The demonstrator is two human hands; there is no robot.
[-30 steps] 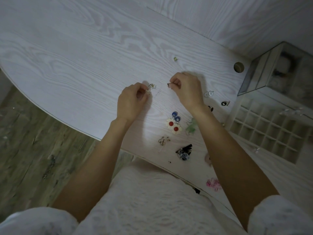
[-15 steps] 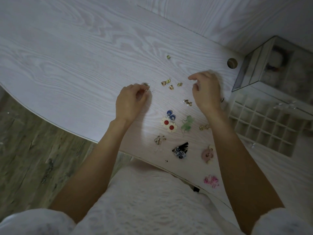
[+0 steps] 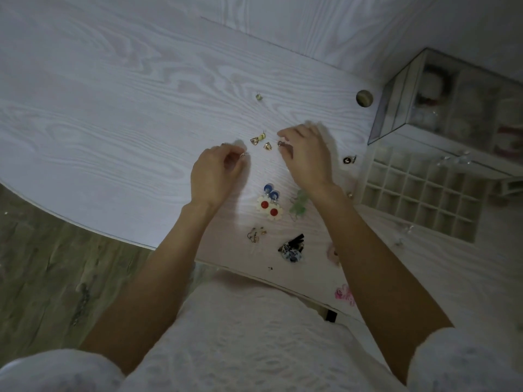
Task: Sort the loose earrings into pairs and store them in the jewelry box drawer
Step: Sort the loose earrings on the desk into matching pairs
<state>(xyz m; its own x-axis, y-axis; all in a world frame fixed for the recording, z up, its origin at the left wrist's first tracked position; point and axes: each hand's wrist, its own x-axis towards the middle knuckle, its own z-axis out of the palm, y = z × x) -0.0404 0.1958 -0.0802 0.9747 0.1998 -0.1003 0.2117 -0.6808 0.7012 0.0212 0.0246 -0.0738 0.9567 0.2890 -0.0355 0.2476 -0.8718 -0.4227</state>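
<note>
Right hand fingers: your right hand [image 3: 307,157] has swung back from the drawer side; fingers curl onto a small earring [image 3: 281,143], apparently pinching it
Left hand fingers: your left hand [image 3: 216,172] still pinches its earring [image 3: 242,155]
Meaning: likely matching a pair
Drawer: the jewelry box drawer [image 3: 418,193] sits at the surface's right edge, well apart
</note>
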